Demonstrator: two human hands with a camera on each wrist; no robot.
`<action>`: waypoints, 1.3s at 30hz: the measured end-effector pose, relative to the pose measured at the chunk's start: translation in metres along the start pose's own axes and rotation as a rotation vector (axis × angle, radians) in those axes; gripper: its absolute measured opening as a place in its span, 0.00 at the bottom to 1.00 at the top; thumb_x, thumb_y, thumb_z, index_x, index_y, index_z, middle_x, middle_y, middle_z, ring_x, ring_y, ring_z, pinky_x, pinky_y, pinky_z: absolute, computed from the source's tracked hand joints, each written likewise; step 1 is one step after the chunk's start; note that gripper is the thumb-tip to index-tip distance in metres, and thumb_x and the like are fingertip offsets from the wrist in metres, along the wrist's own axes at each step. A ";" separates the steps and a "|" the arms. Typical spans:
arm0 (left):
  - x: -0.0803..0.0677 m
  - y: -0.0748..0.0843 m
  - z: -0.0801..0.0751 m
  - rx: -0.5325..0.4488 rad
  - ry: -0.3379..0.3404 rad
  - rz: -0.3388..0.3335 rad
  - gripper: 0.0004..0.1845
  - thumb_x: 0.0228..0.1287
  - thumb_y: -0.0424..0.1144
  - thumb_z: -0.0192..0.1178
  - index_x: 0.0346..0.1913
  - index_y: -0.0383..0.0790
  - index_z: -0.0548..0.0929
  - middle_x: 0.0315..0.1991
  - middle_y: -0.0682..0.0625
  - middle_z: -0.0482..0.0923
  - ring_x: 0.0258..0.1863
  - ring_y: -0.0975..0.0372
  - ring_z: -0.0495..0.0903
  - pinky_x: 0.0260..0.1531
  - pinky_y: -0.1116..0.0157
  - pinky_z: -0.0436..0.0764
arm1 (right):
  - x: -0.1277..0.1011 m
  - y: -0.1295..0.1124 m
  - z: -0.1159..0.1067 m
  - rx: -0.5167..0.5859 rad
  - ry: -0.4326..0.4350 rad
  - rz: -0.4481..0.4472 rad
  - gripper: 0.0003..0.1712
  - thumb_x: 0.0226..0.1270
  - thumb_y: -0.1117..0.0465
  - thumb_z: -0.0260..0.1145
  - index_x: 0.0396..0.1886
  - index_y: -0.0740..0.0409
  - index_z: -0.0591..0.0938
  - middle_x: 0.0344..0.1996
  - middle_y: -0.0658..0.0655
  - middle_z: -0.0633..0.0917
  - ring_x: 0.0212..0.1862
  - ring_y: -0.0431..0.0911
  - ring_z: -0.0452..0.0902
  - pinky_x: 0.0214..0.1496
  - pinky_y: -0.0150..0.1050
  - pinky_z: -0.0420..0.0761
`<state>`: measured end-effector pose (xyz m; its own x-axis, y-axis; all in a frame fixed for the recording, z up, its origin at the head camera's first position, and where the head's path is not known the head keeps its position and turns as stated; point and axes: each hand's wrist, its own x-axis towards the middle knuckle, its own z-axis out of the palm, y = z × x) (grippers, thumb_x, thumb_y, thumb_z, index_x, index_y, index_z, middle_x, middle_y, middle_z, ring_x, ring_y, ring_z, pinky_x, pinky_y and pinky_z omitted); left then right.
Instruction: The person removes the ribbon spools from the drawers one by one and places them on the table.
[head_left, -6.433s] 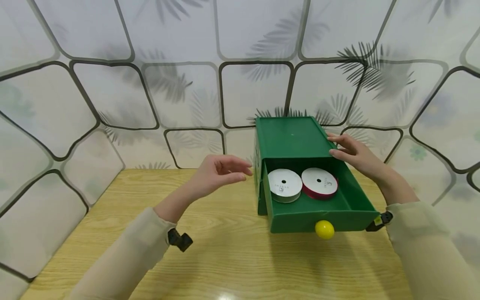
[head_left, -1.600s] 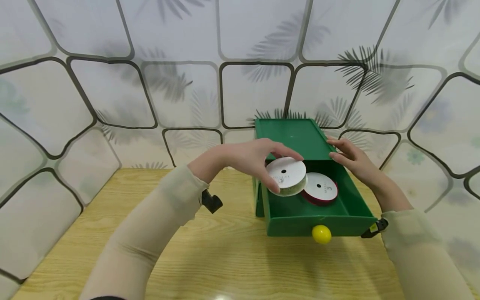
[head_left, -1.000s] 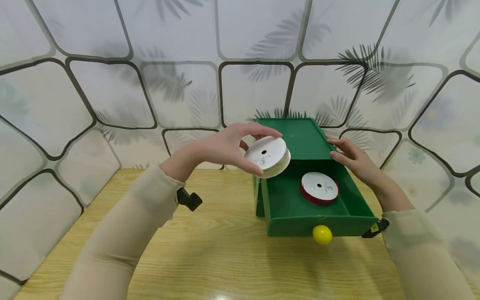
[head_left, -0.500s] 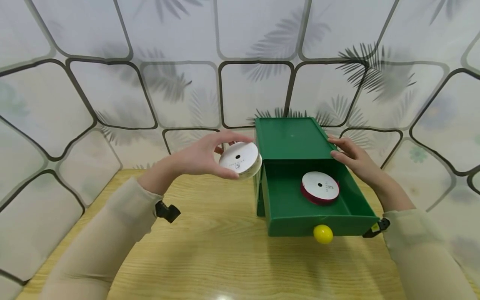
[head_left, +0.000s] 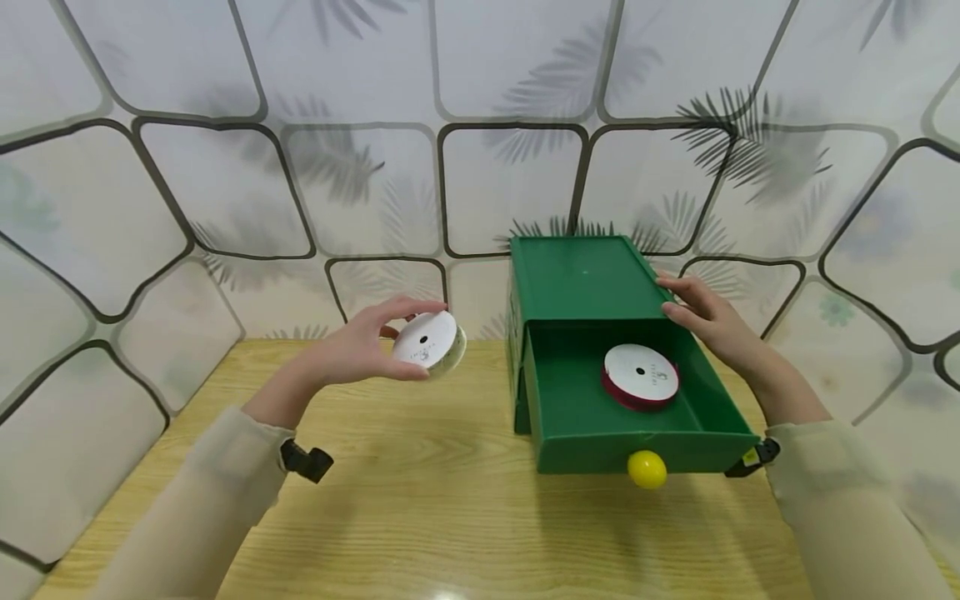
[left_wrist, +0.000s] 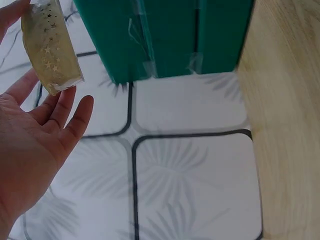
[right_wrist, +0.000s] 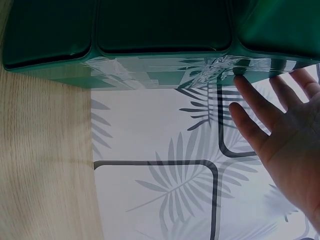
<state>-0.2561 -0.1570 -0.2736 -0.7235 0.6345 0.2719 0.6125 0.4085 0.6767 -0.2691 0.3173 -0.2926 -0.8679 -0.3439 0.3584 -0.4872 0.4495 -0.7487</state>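
Underneath, pale wooden table [head_left: 450, 517]; leaf-patterned wall [head_left: 300, 167].

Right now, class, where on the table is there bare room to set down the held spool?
Bare wood lies left of the green drawer box, below the left hand holding the spool, and along the near table edge. Crowded: the open drawer with the red spool.

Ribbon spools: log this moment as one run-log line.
left hand: holds gold-star ribbon spool above table | right hand: rests on green drawer box | red ribbon spool: in open drawer
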 end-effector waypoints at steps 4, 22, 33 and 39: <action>-0.013 -0.016 -0.001 -0.010 0.038 -0.040 0.42 0.50 0.38 0.76 0.69 0.45 0.70 0.66 0.47 0.66 0.58 0.53 0.65 0.52 0.50 0.72 | 0.000 0.000 0.001 -0.003 -0.001 0.000 0.24 0.78 0.63 0.51 0.70 0.59 0.65 0.74 0.67 0.55 0.72 0.63 0.51 0.56 0.23 0.64; -0.048 -0.087 0.006 0.060 0.079 -0.214 0.42 0.50 0.39 0.76 0.68 0.36 0.70 0.60 0.40 0.72 0.53 0.50 0.68 0.48 0.50 0.73 | 0.001 0.002 0.001 -0.004 0.013 -0.018 0.23 0.77 0.65 0.51 0.70 0.58 0.66 0.73 0.69 0.55 0.71 0.65 0.51 0.56 0.23 0.64; -0.055 -0.109 0.006 0.133 0.037 -0.296 0.42 0.50 0.41 0.76 0.67 0.33 0.70 0.60 0.34 0.71 0.53 0.45 0.71 0.40 0.58 0.73 | 0.000 0.002 0.001 0.000 0.016 -0.009 0.23 0.77 0.65 0.51 0.69 0.57 0.66 0.73 0.69 0.56 0.71 0.66 0.51 0.55 0.23 0.65; -0.056 -0.123 0.004 0.161 0.017 -0.345 0.42 0.49 0.42 0.76 0.67 0.32 0.70 0.59 0.34 0.72 0.53 0.45 0.71 0.41 0.59 0.71 | 0.000 0.001 0.001 0.002 0.016 -0.003 0.23 0.77 0.65 0.51 0.70 0.57 0.67 0.73 0.69 0.56 0.71 0.67 0.51 0.56 0.24 0.65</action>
<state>-0.2895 -0.2400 -0.3746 -0.9002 0.4314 0.0593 0.3735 0.6948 0.6146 -0.2691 0.3168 -0.2944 -0.8677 -0.3324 0.3696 -0.4900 0.4471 -0.7484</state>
